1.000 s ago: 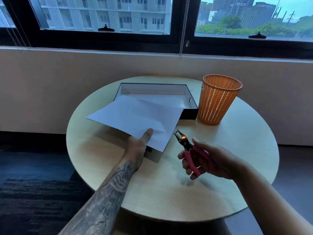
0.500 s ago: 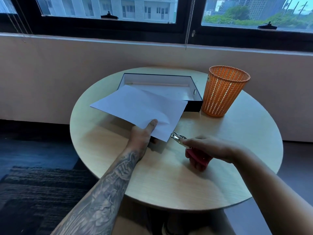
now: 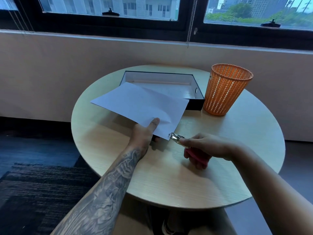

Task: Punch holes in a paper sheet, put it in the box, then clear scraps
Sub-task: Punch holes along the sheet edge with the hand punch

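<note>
A white paper sheet [image 3: 140, 106] hangs above the round table, and my left hand [image 3: 144, 133] pinches its near edge with the thumb on top. My right hand [image 3: 203, 148] grips a pink-handled hole punch [image 3: 177, 137] whose metal jaws sit on the sheet's near right corner. An open black box [image 3: 195, 104] with a pale inside lies behind the sheet; the paper hides its front left part.
An orange mesh bin [image 3: 227, 89] stands upright to the right of the box. The round wooden table [image 3: 169, 180] has bare surface near me and to the right. A wall and windows run behind it; dark carpet lies at the left.
My right hand turned palm down and brought the punch from the open air to the sheet's near right corner. My left hand kept holding the sheet.
</note>
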`<state>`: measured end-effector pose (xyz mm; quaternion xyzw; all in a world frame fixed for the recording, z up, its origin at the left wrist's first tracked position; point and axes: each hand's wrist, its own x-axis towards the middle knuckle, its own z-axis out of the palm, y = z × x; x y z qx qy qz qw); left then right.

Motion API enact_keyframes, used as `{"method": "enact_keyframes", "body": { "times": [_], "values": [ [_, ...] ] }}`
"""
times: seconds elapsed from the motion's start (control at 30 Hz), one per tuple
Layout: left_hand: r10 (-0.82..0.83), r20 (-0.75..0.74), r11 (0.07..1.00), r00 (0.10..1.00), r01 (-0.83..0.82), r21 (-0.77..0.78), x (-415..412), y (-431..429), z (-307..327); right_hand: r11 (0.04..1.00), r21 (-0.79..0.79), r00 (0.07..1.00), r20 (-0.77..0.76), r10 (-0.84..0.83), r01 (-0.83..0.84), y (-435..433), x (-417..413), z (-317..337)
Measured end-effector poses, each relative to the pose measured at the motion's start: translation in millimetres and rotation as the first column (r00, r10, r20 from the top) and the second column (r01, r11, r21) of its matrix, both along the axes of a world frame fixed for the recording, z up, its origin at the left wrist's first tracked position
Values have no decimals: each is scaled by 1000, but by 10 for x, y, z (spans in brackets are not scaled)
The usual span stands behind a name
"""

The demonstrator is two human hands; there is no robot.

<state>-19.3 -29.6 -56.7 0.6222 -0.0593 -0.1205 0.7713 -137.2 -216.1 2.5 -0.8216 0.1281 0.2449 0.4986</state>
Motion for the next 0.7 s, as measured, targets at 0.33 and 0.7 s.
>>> {"method": "enact_keyframes", "body": {
  "times": [0.33,0.7],
  "values": [
    [4,10,1000,1000,-4,10,-19,2,28,998,-50,999,-2,44,-44,49,39,22],
    [21,46,1000,999,-22,11,-31,-14,34,994,-85,998,-21,64,-66,30,68,-17]
  ]
}}
